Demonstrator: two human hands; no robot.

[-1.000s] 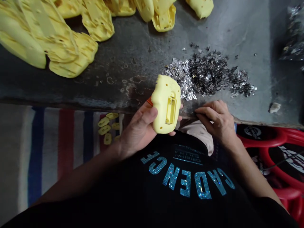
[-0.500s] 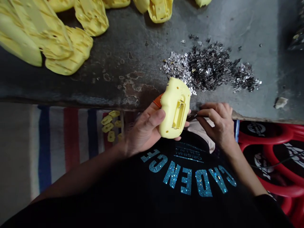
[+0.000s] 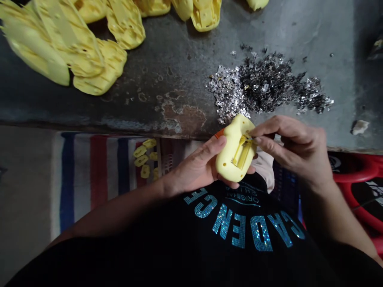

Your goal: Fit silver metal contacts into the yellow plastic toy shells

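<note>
Left hand (image 3: 194, 167) grips a yellow plastic shell (image 3: 227, 165) just off the bench edge, fingers wrapped behind, thumb along its side. Right hand (image 3: 291, 149) pinches something small, too small to identify, at the shell's rectangular slot (image 3: 241, 152). A pile of silver flakes (image 3: 263, 85) lies just beyond on the grey bench (image 3: 143, 107).

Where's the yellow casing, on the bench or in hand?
In hand: the left hand holds the yellow casing off the bench.
</note>
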